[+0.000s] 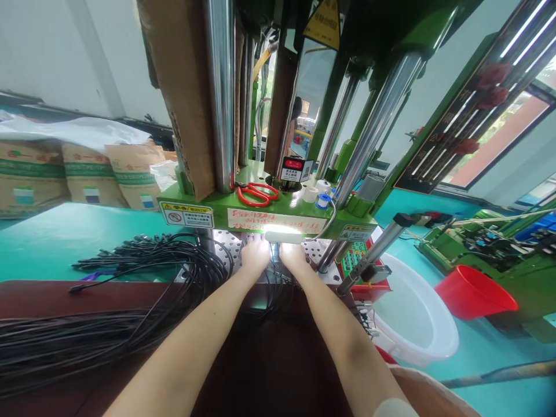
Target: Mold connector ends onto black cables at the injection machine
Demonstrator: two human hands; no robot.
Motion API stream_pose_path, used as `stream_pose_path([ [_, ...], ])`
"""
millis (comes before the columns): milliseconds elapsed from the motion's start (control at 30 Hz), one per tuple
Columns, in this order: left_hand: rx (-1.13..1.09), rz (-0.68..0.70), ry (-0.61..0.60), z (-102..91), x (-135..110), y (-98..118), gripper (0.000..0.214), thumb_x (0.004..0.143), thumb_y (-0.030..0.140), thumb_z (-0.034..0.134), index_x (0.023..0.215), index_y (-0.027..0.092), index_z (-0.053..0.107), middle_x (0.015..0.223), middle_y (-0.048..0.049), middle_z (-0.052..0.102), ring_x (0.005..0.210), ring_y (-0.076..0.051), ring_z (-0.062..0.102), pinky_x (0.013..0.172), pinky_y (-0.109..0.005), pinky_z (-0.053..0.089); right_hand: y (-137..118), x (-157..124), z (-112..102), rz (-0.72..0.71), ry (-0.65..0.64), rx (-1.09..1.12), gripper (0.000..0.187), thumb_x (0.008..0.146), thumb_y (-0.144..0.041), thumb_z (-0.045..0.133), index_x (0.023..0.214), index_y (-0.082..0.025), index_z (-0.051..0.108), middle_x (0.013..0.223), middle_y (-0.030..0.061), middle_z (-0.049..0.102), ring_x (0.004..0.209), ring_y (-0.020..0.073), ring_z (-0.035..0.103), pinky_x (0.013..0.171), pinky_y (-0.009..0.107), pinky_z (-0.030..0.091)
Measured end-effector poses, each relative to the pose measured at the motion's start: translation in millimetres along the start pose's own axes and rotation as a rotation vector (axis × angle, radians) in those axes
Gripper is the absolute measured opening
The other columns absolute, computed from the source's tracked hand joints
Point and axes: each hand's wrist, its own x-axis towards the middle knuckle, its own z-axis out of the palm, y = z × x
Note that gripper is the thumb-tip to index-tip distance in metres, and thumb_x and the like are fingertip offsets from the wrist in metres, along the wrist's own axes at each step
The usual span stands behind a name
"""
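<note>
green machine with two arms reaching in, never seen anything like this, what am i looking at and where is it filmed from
There is one view, from a camera on the person's head, looking forward and down, so the arms in front are the wearer's own. The machine is a green frame with shiny upright rods. The left hand and right hand are bare and reach in below its front ledge, beside a bright lamp. A few black cables hang between them; glare hides the fingers, so I can't tell exactly what each hand holds. On the ledge lie red scissors and some small spools. A larger cable pile lies to the left.
</note>
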Motion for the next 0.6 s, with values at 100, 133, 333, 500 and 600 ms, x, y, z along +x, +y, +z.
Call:
stream_pose_path([
  [100,0.0,0.076,0.034,-0.5,-7.4,8.8,0.034,0.085,0.025,0.031,0.099,0.013,0.06,0.101,-0.016,0.061,0.101,-0.028,0.052,0.07,-0.034,0.045,-2.2,-0.3,-2.0,-0.013,0.016,0.033,0.033,0.087,-0.02,0.033,0.099,-0.015,0.062,0.099,0.0116,0.066,0.088,0.0209,0.061,0.075,0.031,0.046],
  [133,0.002,0.093,0.036,0.6,-9.2,10.7,0.034,0.085,0.024,0.031,0.097,0.013,0.061,0.097,-0.0158,0.062,0.099,-0.027,0.053,0.07,-0.033,0.045,-3.0,-0.1,-1.6,-0.017,0.018,0.043,0.032,0.087,-0.022,0.033,0.098,-0.016,0.063,0.099,0.0109,0.066,0.088,0.0205,0.061,0.075,0.03,0.046],
  [333,0.024,0.117,0.034,9.4,-7.8,9.7,0.032,0.082,0.014,0.032,0.085,0.008,0.063,0.078,-0.0172,0.064,0.086,-0.028,0.056,0.071,-0.037,0.04,-7.5,5.4,7.0,-0.008,0.034,0.063,0.032,0.087,-0.025,0.034,0.096,-0.015,0.063,0.104,0.0127,0.065,0.095,0.0229,0.059,0.077,0.032,0.046],
  [500,0.019,0.145,0.02,12.1,-1.8,6.4,0.031,0.08,0.013,0.034,0.075,0.012,0.065,0.078,-0.0152,0.065,0.086,-0.027,0.056,0.076,-0.039,0.037,-11.1,11.5,10.6,-0.018,0.024,0.057,0.029,0.085,-0.019,0.036,0.088,-0.013,0.064,0.092,0.0136,0.067,0.087,0.0227,0.061,0.076,0.032,0.046],
  [600,0.018,0.141,0.019,13.6,-1.4,6.5,0.031,0.079,0.013,0.034,0.077,0.01,0.065,0.078,-0.0155,0.065,0.085,-0.028,0.056,0.076,-0.039,0.036,-13.1,12.9,8.7,-0.033,0.018,0.049,0.028,0.085,-0.018,0.037,0.084,-0.013,0.065,0.089,0.0132,0.067,0.082,0.0218,0.062,0.073,0.032,0.046],
])
